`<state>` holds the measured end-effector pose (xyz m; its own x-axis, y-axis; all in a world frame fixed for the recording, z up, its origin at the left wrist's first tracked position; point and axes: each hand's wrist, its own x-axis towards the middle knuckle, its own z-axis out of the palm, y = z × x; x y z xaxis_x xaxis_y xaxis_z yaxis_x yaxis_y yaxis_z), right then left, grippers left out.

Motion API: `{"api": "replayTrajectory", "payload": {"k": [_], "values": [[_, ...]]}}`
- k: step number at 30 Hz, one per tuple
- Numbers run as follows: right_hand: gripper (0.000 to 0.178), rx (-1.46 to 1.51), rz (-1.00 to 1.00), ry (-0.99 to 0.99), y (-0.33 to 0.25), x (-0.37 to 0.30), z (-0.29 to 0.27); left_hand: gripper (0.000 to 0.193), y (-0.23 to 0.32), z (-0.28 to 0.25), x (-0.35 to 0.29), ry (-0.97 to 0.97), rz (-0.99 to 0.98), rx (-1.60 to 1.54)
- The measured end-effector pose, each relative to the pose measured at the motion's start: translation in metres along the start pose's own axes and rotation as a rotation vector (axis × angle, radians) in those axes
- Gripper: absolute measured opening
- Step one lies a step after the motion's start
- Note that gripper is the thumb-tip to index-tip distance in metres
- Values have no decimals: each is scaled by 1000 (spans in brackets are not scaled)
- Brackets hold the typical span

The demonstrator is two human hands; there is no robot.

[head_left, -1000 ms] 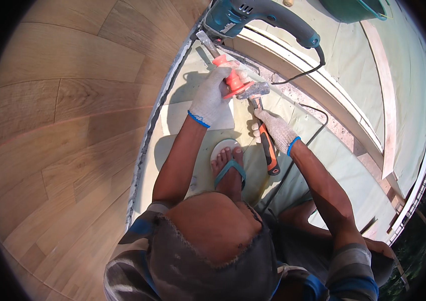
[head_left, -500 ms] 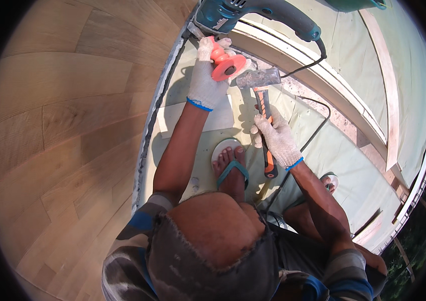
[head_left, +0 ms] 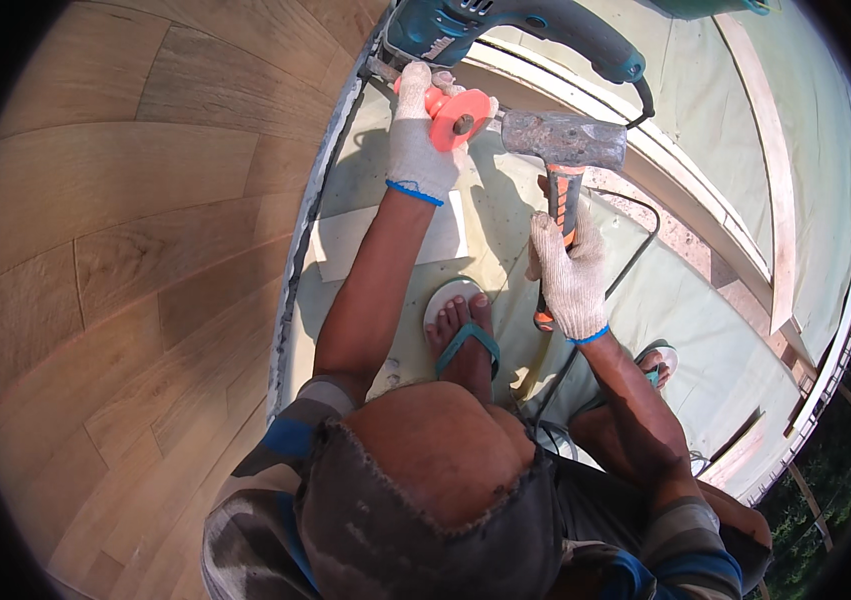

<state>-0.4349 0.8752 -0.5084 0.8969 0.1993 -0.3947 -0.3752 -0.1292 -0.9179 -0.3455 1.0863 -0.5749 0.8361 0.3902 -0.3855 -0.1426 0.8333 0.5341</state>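
While the chisel (head_left: 452, 126) stays gripped, the hammer (head_left: 563, 178) has risen.

Two knit-gloved hands: one left hand (head_left: 423, 155), one right hand (head_left: 573, 285). One chisel (head_left: 460, 120) sits in the left grip, bearing one red hand guard; one club hammer (head_left: 563, 145) in the right. Just beyond the left grip is one corded power tool (head_left: 435, 35); nearer the wearer than that grip, one white rectangular sheet (head_left: 440, 235). Two flip-flops (head_left: 470, 345) lie nearer the wearer than the hammer grip. Well beyond and right of it are one narrow wooden strip (head_left: 767, 170) and one green bucket (head_left: 700, 6), partly cut off.
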Motion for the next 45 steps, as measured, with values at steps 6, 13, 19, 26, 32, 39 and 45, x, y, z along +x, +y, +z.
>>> {"api": "replayTrajectory", "payload": {"k": [6,13,19,26,32,39,45], "values": [[30,71,37,56,-2,2,3,33,1,-8,-2,-147,-78,76],[29,88,5,59,1,3,16,29,4,-1,1,-133,-111,7],[30,85,-72,168,3,-3,29,33,5,21,-6,-93,-72,-61],[25,-118,-90,16,14,14,38,34,21,36,-11,-33,-145,-87],[33,-91,-105,-7,23,14,40,24,25,15,-7,-146,-186,-30],[32,-67,-137,-50,38,5,35,26,28,-3,-3,-54,-140,143],[23,-185,-267,-103,37,10,31,24,35,9,-14,-84,-137,129]]}}
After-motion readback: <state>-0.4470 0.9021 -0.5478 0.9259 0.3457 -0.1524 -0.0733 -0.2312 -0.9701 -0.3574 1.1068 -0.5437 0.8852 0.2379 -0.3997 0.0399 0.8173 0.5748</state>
